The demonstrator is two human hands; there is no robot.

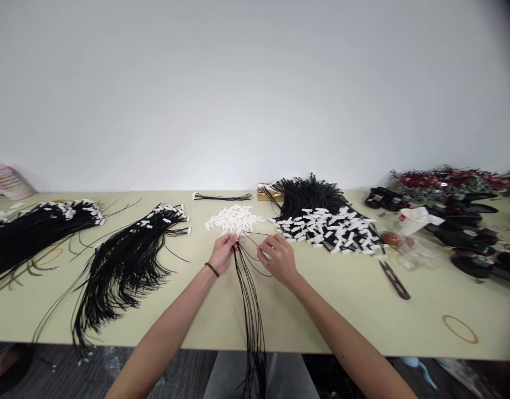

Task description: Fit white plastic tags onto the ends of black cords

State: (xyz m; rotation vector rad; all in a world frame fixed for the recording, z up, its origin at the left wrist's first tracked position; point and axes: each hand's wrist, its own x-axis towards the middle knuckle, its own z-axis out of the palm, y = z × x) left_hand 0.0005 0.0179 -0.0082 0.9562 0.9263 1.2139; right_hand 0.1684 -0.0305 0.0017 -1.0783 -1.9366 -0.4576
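Note:
My left hand (224, 252) is closed at the middle of the table, pinching a white connector with black wires (247, 299) that run down over the front edge toward my lap. Just to its right, my right hand (278, 258) has its fingers curled together around a thin black wire; the wire loops between the two hands. A heap of loose white connectors (234, 217) lies right behind my hands. Behind and to the right is a big pile of black wires (309, 195) with white connectors on their near ends.
Bundles of black wired connectors (122, 266) spread across the left side. Thread snips (394, 280) and a rubber band (460, 328) lie at right, near a paper cup (411, 220), a plastic bag (417, 254) and red-black wire bundles (450, 183). A wall (255, 94) stands behind.

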